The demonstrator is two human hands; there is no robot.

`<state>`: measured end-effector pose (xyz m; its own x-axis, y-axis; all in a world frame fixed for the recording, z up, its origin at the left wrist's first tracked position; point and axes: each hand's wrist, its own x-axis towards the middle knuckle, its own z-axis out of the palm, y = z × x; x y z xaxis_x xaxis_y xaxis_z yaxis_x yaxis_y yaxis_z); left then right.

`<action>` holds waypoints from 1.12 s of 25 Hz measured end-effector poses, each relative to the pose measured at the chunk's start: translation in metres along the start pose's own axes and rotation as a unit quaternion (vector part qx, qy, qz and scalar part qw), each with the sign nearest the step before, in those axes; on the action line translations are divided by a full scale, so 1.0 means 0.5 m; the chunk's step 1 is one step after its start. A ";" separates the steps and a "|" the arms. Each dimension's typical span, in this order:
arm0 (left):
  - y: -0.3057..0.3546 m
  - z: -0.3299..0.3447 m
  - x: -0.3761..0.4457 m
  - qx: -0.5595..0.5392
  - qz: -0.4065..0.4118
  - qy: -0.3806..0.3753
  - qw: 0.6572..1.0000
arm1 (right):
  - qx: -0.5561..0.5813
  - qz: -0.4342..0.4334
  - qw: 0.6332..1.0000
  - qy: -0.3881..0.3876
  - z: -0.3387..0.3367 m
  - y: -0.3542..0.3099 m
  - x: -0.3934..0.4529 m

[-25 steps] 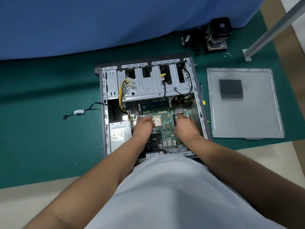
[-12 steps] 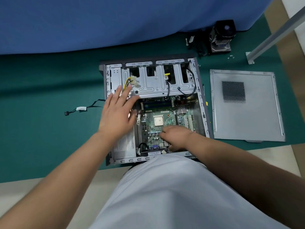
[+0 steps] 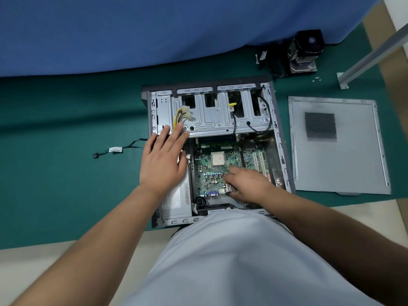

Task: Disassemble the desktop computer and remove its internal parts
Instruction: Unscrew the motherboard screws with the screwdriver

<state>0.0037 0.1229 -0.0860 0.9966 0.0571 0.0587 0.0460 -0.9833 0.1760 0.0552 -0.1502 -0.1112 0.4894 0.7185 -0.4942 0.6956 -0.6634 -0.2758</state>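
The open desktop case [image 3: 280, 138] lies on its side on a green mat. Inside it are the green motherboard [image 3: 207, 168] with its bare CPU [image 3: 218, 158], a silver power supply [image 3: 176, 202] at the left and the metal drive cage [image 3: 212, 120] at the far end. My left hand [image 3: 163, 160] lies flat with straight fingers over the power supply, its fingertips at the cage edge beside the yellow power cables [image 3: 181, 117]. My right hand [image 3: 247, 184] has its fingers curled on the motherboard's near edge by the rear ports.
The removed side panel [image 3: 335, 162] lies to the right of the case. A loose black cable [image 3: 114, 149] lies to the left. At the far right stand a removed cooler and drive [image 3: 305, 51], small screws [image 3: 316, 79] and a metal leg [image 3: 371, 54]. Blue cloth runs along the back.
My left hand left the motherboard and moved up and left to the drive cage edge, opening flat. My right hand drew back toward me to the board's near edge.
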 end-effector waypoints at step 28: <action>0.065 -0.126 -0.017 -0.446 -0.306 -0.066 0.838 | 0.278 0.053 0.954 0.097 -0.221 -0.090 -0.132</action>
<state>-0.0074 0.1011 -0.0189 0.8061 0.4266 -0.4102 0.5417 -0.2528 0.8016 0.0497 -0.1444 0.0248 0.6676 0.6302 -0.3965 0.2759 -0.7040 -0.6544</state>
